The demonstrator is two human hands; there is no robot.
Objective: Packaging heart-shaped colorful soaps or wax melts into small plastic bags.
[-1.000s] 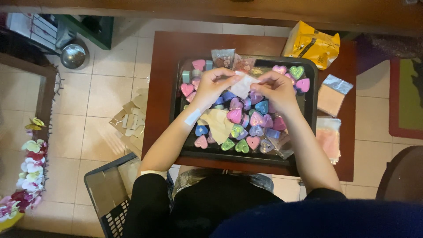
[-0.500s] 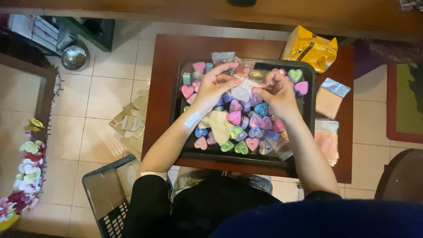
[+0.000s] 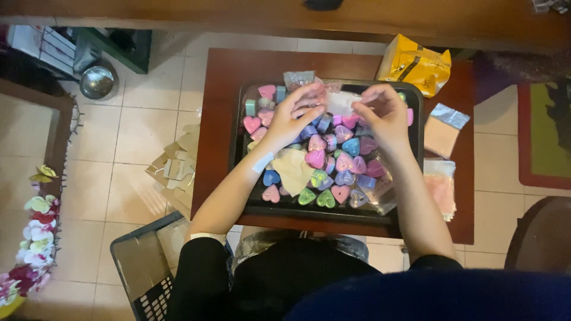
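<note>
A black tray lies on a dark wooden table and is full of several small heart-shaped tins in pink, blue, green and purple. My left hand and my right hand are over the far part of the tray. Between them they hold a small clear plastic bag, fingers pinched on its edges. A tan piece of paper lies among the tins below my left wrist.
A yellow packet sits at the table's far right corner. A silver-topped pouch and a stack of pinkish bags lie right of the tray. A dark crate and cardboard pieces are on the tiled floor at left.
Both hands have moved toward the far edge of the tray and drawn a little apart, stretching the clear bag between them.
</note>
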